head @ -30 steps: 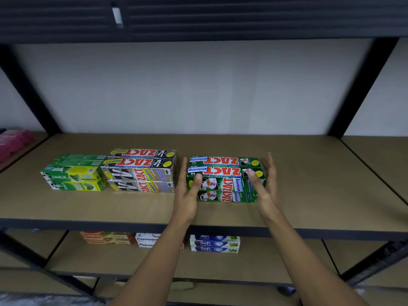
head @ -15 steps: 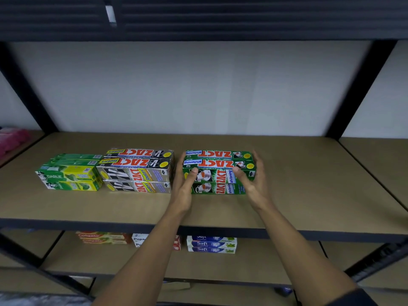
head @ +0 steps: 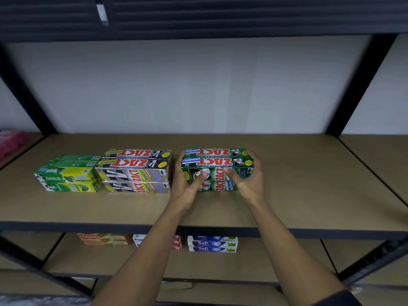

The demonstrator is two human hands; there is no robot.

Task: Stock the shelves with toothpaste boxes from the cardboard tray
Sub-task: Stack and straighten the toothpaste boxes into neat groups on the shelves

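Our left hand (head: 187, 191) and right hand (head: 250, 184) each grasp one short end of the green Zact stack (head: 217, 161), thumbs on its front face, so it lies directly between them, equally near both. It rests on the shelf (head: 309, 186), long axis left to right, just beside the silver Zact stack (head: 136, 173): slim green cartons, two tiers, red lettering inverted.

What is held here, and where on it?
The left hand grips the green Zact stack by its left end, the right hand by its right end, thumbs on front.
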